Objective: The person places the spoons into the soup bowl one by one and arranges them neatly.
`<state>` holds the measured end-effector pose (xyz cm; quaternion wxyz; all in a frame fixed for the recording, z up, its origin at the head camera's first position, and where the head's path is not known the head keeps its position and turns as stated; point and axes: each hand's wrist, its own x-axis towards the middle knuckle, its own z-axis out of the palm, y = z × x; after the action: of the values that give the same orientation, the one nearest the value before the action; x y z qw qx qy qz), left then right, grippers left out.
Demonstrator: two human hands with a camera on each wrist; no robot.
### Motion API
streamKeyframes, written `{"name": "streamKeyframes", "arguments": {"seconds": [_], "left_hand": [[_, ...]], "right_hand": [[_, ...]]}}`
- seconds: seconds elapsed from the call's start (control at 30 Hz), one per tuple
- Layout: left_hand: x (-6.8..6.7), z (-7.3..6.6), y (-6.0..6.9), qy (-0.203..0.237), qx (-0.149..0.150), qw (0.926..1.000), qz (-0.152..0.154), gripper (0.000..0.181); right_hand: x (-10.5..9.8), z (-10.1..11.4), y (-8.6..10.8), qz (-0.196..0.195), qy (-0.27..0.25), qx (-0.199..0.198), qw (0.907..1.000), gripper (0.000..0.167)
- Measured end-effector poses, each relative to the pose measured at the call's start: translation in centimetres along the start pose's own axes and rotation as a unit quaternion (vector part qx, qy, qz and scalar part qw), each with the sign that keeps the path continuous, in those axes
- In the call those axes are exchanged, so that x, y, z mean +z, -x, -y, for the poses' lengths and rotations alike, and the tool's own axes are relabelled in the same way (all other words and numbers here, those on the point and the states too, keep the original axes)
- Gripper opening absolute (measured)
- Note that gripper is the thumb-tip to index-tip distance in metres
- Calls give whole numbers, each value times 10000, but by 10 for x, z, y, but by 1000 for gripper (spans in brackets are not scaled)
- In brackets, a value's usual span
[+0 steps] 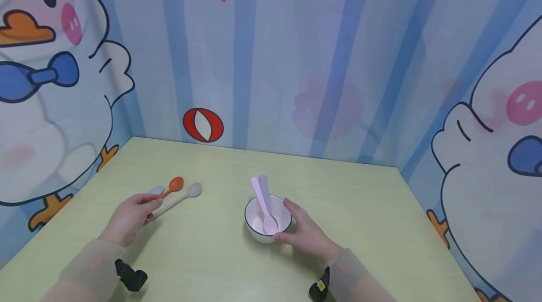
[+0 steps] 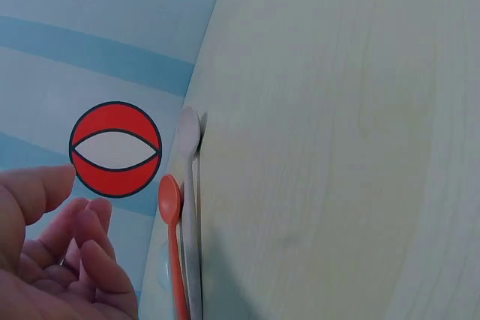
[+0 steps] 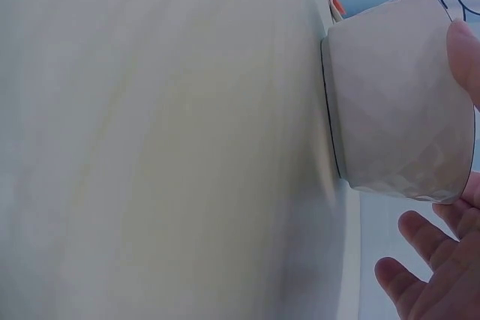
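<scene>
A white bowl point(image 1: 263, 238) with a dark rim stands on the table, a pink spoon point(image 1: 268, 223) and a lavender spoon point(image 1: 264, 183) leaning inside it. My right hand point(image 1: 311, 236) holds the bowl's right side, thumb at the near rim and a finger at the far rim; the right wrist view shows other fingers spread off the wall. At left, my left hand point(image 1: 131, 217) hovers over an orange spoon point(image 1: 176, 183), a pale grey spoon point(image 1: 194, 190) and a light blue spoon point(image 1: 157, 190). In the left wrist view its thumb and loosely bent fingers are apart, with nothing between them.
The pale yellow-green table point(image 1: 338, 189) meets a blue striped backdrop point(image 1: 279, 57) with printed cartoon ducks along its back and sides. A red-and-white ball point(image 1: 203, 125) is printed low on the backdrop. Small black devices point(image 1: 131, 276) sit at both wrists.
</scene>
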<state>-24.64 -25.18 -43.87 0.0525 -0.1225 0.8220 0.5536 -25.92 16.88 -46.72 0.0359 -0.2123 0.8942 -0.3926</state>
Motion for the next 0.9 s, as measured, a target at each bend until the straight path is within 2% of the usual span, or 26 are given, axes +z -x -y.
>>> {"name": "streamKeyframes", "arguments": {"seconds": [0.17,0.47,0.67,0.9], "left_hand": [[-8,5,-4,-382,-227,9990,50,66],[-14,8,-12,-1088,-500,9928,90,52],[-10,10,-13,-1382,-452,9894,5,49],[-7,17,-14,-1445,-418,9885,-145,44]], "right_hand": [[0,-1,0,0,23,-8,10000,97],[0,-1,0,19,14,57,10000,97],[0,0,0,13,-15,29,10000,96],[0,-1,0,24,-48,29,10000,97]]}}
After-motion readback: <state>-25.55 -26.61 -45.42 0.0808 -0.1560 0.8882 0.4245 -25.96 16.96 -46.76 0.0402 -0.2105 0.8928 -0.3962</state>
